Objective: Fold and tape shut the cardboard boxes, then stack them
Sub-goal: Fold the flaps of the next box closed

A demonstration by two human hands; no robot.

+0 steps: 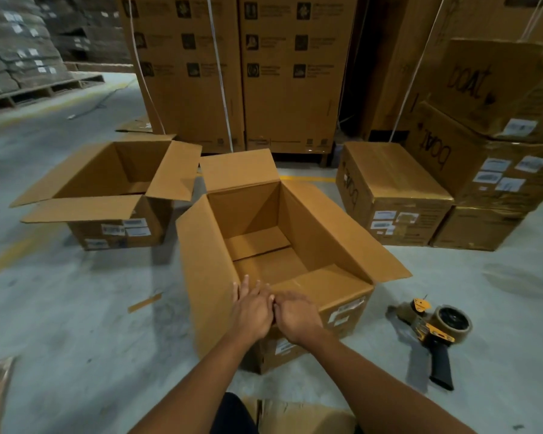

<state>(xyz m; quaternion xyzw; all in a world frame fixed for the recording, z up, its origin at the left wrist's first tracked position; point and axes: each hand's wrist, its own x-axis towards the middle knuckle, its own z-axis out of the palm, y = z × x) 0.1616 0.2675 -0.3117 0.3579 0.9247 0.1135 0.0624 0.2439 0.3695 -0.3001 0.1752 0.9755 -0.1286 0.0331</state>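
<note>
Grey concrete warehouse floor point(76, 308), open brown cardboard box point(311, 220), left-hand grip point(251, 311) straight-fingered on its near rim, right-hand grip point(297, 317) curled over that rim, yellow-and-black tape dispenser point(436, 327) just right.

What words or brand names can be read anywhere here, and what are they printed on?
"boAt": on the top stacked box, running sideways.
"boAt": on the box under it, upside down.
"boAt", only partly legible: on the end of the taped floor box.
White labels on the near open box and the left open box: too small to read.
Print on the tall cartons behind: blurred.
</note>
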